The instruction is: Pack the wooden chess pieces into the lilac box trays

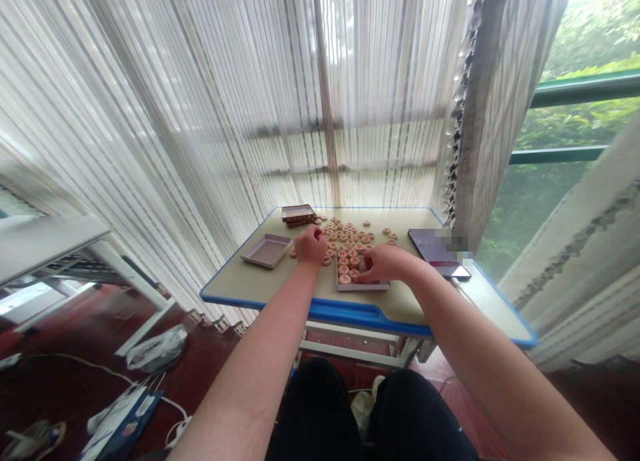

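Round wooden Chinese chess pieces (345,232) with red characters lie in a loose pile on the table. In front of the pile, a shallow box tray (364,287) holds several pieces in rows along its left side. My right hand (383,263) reaches into this tray from the right, fingers bent and fingertips on a Chinese chess piece (355,274) beside the rows. My left hand (311,243) is curled closed at the left edge of the pile; whatever its fingers hold is hidden from view.
A second shallow tray (267,251) lies at the left, and a stack of brown-rimmed boxes (299,213) sits behind it. A dark tablet-like device (433,246) is on the right. The table (250,289) has a blue edge; curtains (280,114) hang behind.
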### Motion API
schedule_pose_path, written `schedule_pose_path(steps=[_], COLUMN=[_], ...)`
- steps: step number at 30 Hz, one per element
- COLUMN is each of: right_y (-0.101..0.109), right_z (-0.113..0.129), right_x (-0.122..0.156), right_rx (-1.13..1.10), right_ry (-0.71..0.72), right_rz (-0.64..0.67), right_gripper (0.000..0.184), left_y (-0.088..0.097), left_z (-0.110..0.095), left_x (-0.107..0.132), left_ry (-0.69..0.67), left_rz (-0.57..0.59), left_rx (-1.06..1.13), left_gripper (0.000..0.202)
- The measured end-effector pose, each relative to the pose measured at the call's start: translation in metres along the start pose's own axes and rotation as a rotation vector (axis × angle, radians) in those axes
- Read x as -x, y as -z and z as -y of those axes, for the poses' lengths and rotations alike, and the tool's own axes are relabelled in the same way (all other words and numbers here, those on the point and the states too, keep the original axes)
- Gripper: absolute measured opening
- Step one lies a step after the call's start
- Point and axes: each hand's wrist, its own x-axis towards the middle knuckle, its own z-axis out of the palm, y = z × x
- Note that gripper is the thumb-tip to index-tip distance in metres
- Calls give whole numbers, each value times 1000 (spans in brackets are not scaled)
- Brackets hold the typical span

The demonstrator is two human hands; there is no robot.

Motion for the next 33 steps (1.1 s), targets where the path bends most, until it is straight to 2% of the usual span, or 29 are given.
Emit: schedule_pose_path(steps=[5, 10, 15, 19, 25, 33], right_y=[-4, -3, 2, 3, -2, -3], right_z=[2, 1, -3, -5, -2, -2], right_x=[-2, -2, 1, 0, -3, -4], right_rx=[58, 53, -38, -20, 0, -14], right_ry=[-28, 0, 28, 2, 82, 76], right_rz=[-44, -45, 19, -79, -178, -217], right_gripper=[60, 57, 33, 17, 20, 22], left_y=[0, 0, 0, 1, 1, 2], left_z=[1, 0, 1, 1, -1, -1], left_x=[-1, -1, 0, 0, 0, 0], left_ry=[13, 10, 11, 13, 19, 14], left_rz=[0, 2, 1, 15, 27, 38], left_rx=[-5, -21, -9, -5, -20, -33], left_gripper=[17, 18, 18, 18, 18, 19])
